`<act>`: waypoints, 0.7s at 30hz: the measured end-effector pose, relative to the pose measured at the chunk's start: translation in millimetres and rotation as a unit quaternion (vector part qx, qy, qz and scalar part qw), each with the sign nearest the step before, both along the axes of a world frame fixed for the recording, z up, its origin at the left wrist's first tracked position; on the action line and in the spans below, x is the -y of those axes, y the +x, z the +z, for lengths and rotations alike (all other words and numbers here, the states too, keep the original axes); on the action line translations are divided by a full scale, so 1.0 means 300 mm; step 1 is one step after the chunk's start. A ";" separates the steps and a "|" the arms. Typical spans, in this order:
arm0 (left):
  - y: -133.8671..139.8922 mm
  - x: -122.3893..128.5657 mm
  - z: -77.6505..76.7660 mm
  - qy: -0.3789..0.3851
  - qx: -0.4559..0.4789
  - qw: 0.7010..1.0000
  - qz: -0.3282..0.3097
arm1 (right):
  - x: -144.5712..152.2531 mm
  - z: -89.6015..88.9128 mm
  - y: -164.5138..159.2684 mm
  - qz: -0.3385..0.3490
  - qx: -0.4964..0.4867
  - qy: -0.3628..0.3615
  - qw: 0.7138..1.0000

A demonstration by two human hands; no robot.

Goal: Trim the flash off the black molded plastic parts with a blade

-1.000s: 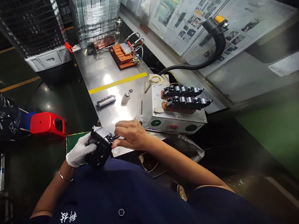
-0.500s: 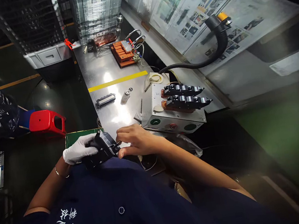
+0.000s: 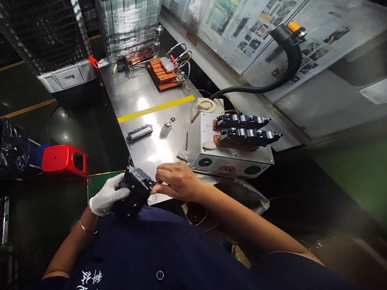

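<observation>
My left hand [image 3: 109,196], in a white glove, grips a black plastic part [image 3: 134,196] with a greyish clear strip on its upper face, close to my chest. The bare fingers of my right hand [image 3: 177,181] pinch together at the part's right edge. Something thin and dark shows at those fingertips, too small to make out. On the metal table ahead lie a black ribbed piece [image 3: 140,132] with a pale strip and a small white bottle [image 3: 166,128].
Right of the table stands a grey control box [image 3: 235,158] carrying two black roller-like assemblies [image 3: 245,130]. An orange fixture [image 3: 163,72] sits beyond the yellow tape [image 3: 155,108]. A black hose [image 3: 289,54] arches at right. On the floor at left is a red stool [image 3: 64,159].
The right hand's fingers have closed more tightly at the part's edge, and the part is turned slightly. The whole view has shifted a little; the left hand keeps its grip.
</observation>
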State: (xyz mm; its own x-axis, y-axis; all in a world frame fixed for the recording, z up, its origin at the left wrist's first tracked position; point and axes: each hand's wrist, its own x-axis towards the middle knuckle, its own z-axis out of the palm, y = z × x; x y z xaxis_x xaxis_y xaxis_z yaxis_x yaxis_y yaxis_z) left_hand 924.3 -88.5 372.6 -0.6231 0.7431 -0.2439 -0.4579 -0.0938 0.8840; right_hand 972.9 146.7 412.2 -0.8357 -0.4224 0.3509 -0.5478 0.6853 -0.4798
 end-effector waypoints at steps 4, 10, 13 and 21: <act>-0.030 0.023 0.022 -0.032 -0.024 0.999 0.004 | -0.024 -0.002 -0.002 0.120 0.194 -0.105 0.968; -0.114 0.025 0.099 -0.140 -0.182 0.971 -0.069 | -0.008 -0.025 -0.022 -0.005 0.289 -0.299 0.909; -0.126 -0.009 0.096 -0.185 -0.262 0.946 -0.048 | 0.049 -0.067 -0.044 -0.071 0.330 -0.303 0.891; -0.055 -0.088 -0.026 -0.096 0.009 0.865 0.492 | 0.169 -0.210 -0.046 -0.287 0.261 -0.501 0.773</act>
State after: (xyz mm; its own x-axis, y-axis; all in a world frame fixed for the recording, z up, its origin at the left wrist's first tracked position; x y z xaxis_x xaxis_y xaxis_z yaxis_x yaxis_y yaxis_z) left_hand 907.8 -62.1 364.6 -0.9260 -0.2002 -0.3202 -0.2538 -0.2981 0.9202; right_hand 958.9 96.0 349.2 -0.9227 0.3368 -0.1878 0.1575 -0.1153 -0.9808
